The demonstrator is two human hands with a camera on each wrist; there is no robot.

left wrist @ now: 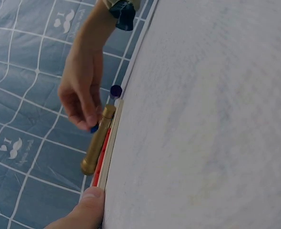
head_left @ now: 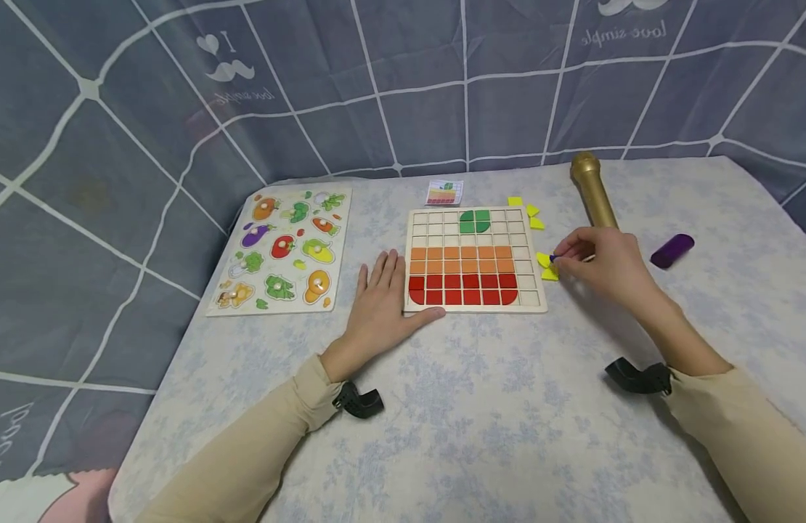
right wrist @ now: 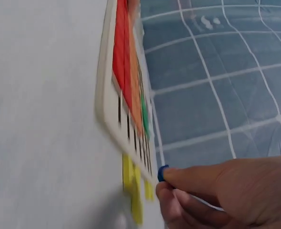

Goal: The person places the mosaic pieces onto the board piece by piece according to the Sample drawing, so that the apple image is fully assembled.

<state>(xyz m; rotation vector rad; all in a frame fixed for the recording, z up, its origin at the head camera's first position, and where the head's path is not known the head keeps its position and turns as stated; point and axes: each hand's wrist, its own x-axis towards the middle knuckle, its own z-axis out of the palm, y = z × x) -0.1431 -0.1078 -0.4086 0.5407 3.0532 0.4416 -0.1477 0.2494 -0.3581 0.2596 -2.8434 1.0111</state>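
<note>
A wooden grid board [head_left: 528, 287] holds rows of red tiles [head_left: 471, 296], orange tiles [head_left: 469, 259] and green tiles [head_left: 475, 221] with rounded corners. My left hand [head_left: 380, 305] lies flat on the table along its left edge, thumb stretched by the near left corner. Off the opposite side, my right hand [head_left: 602, 261] pinches a small dark blue piece [right wrist: 162, 173] between thumb and fingertips. Close under those fingertips lie yellow pieces [head_left: 550, 274], some of them triangular. Several more yellow pieces [head_left: 532, 211] are by the far right corner.
Behind the board is a small picture card [head_left: 445, 192]. A vegetable puzzle board [head_left: 340, 225] lies to the left. Beyond my right hand is a gold rod with a rounded head [head_left: 595, 192]; a purple cylinder [head_left: 672, 251] lies farther right. A grey gridded curtain [head_left: 429, 116] hangs behind the table.
</note>
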